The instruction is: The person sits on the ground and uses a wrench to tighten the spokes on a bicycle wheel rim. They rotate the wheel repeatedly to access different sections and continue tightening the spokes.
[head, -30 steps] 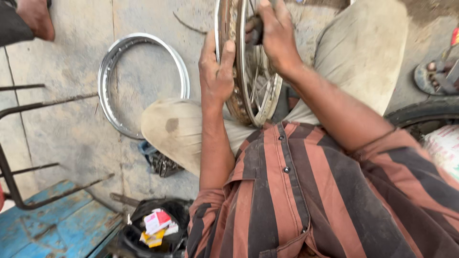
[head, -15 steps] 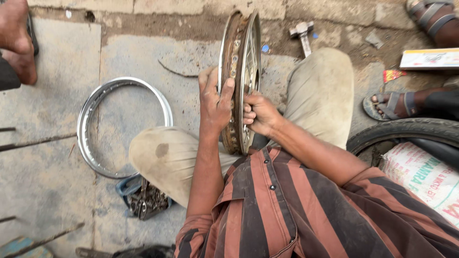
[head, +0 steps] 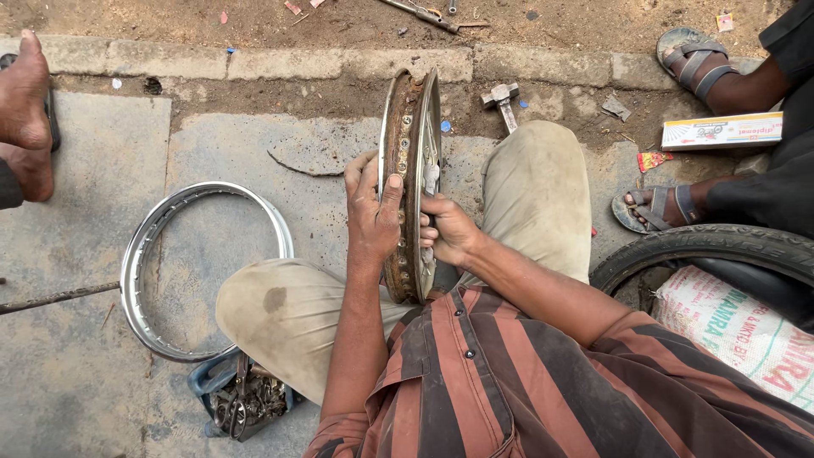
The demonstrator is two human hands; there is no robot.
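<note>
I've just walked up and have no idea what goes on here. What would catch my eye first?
Probably the rusty wheel rim, stood on edge between the person's knees at the centre, with the left hand gripping its edge and the right hand at its other side. Next, the shiny bare rim lying flat on the concrete to the left, and the black tyre curving in at the right beside a printed sack.

Rusty wheel rim (head: 405,170) upright between bent knees, left hand (head: 370,212) gripping its edge, right hand (head: 448,231) at the spokes; shiny rim (head: 140,254) flat on concrete; hammer (head: 502,100), tyre (head: 704,246) nearby
</note>
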